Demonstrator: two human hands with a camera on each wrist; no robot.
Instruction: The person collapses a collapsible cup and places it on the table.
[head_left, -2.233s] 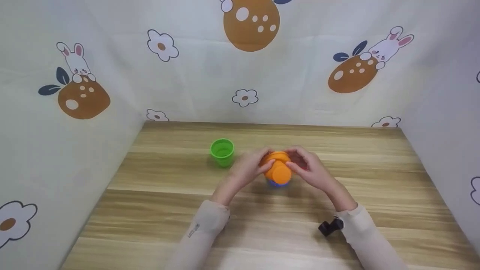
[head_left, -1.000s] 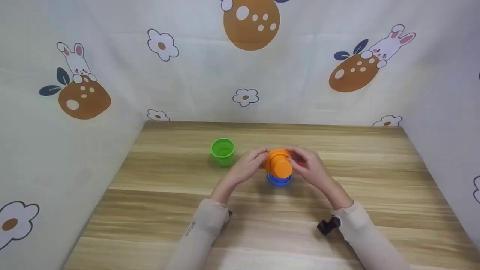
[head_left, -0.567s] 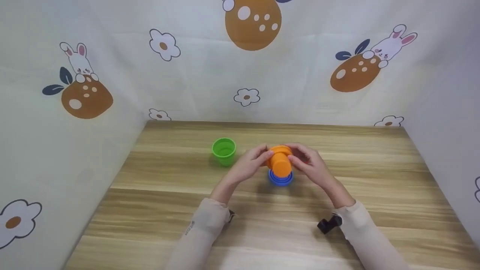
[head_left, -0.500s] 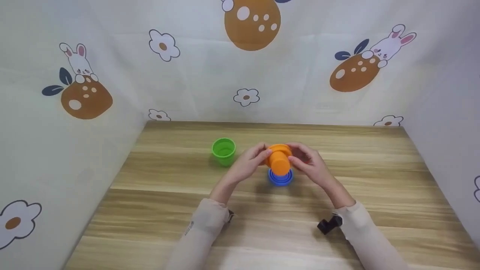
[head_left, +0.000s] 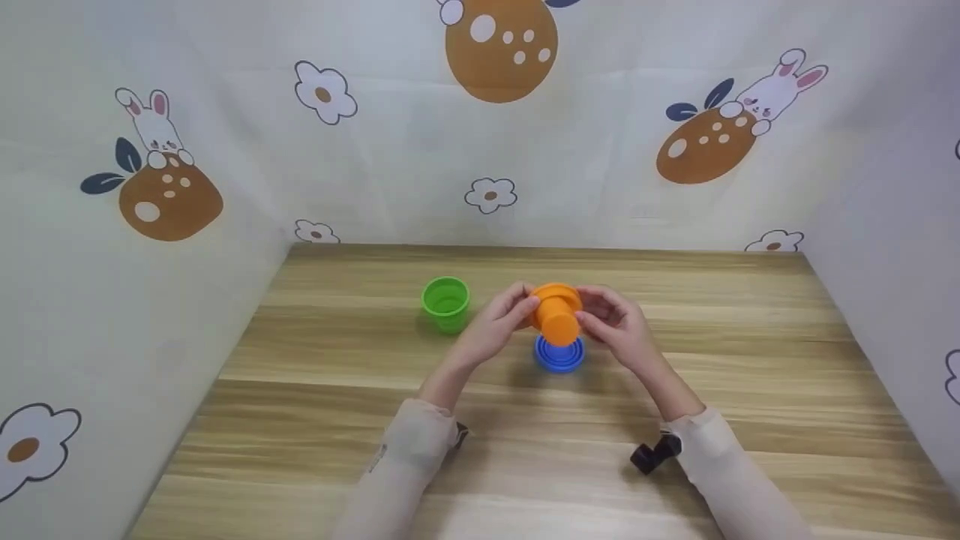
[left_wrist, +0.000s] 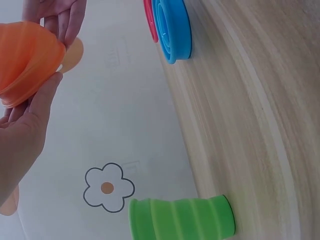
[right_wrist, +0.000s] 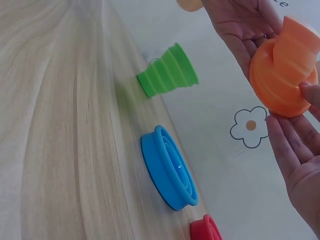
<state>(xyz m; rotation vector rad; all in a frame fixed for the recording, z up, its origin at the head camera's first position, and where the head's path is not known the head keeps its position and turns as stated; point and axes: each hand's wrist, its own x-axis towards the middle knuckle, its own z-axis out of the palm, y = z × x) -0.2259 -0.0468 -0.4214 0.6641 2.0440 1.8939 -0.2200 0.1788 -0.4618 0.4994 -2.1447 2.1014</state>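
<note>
Both hands hold an orange collapsible cup [head_left: 559, 319] in the air, its narrow base tilted down toward the person. My left hand [head_left: 495, 326] pinches the wide rim side between thumb and fingers. On the opposite side, my right hand [head_left: 624, 330] has its thumb on the cup wall and its fingers behind. The right wrist view shows the cup's folds [right_wrist: 285, 75] partly drawn out and lopsided. Below the hands, a blue collapsible cup [head_left: 559, 358] sits flattened on the table, its rings showing. A green collapsible cup [head_left: 447, 300] stands extended, mouth up, left of the left hand.
A flattened red cup [right_wrist: 205, 230] lies beyond the blue one, hidden by the hands in the head view. Printed cloth walls [head_left: 390, 150] enclose the wood-grain table [head_left: 337, 450] at the back and sides. A black wrist device [head_left: 654, 454] hangs at the right sleeve.
The hands have raised the orange cup and moved it slightly away from the person, uncovering more of the blue cup. Its base now points more squarely downward. The green and blue cups stay put.
</note>
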